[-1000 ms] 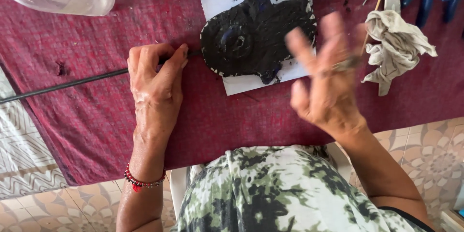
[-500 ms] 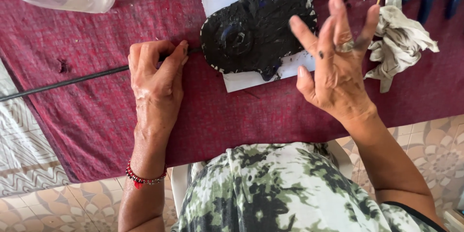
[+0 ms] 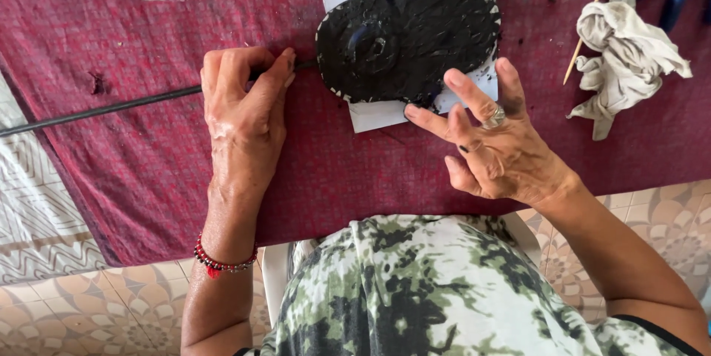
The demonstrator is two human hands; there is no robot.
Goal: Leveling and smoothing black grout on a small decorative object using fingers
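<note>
A maroon cloth (image 3: 355,171) is spread over the table, with a black clay piece (image 3: 415,37) laid on a white sheet (image 3: 370,115) at its far middle. The right hand (image 3: 496,148) is held open, fingers spread, fingertips at the piece's near edge. The left hand (image 3: 244,115) is pressed down on a thin black rod (image 3: 104,110) just left of the piece.
</note>
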